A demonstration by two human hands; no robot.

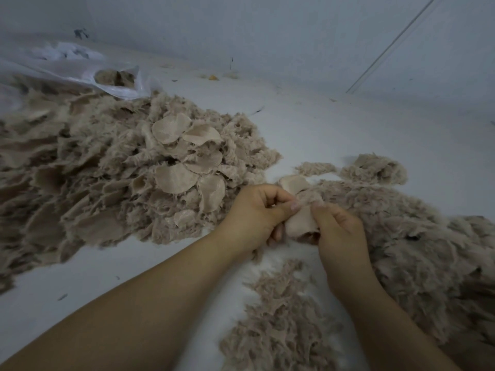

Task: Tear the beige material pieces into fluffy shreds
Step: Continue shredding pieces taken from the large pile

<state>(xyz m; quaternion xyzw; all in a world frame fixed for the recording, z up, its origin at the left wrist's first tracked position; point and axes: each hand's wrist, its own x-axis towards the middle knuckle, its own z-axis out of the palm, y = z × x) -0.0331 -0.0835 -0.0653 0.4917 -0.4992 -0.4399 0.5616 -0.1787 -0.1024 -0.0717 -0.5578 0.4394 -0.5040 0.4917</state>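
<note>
A small beige material piece (298, 222) is pinched between both hands near the middle of the view. My left hand (257, 212) grips its left edge with thumb and fingers. My right hand (337, 231) pinches its right edge, fingers curled over it. A large pile of beige pieces (120, 178), many round with a woven backing, lies to the left. Fluffy beige shreds (428, 263) spread out to the right, and more shreds (278, 317) lie below the hands.
Everything lies on a white surface (80, 277). A clear plastic bag (107, 76) holding some beige material sits at the back left. Two small clumps of fluff (375, 167) lie behind the hands. A pale wall (267, 36) rises at the back.
</note>
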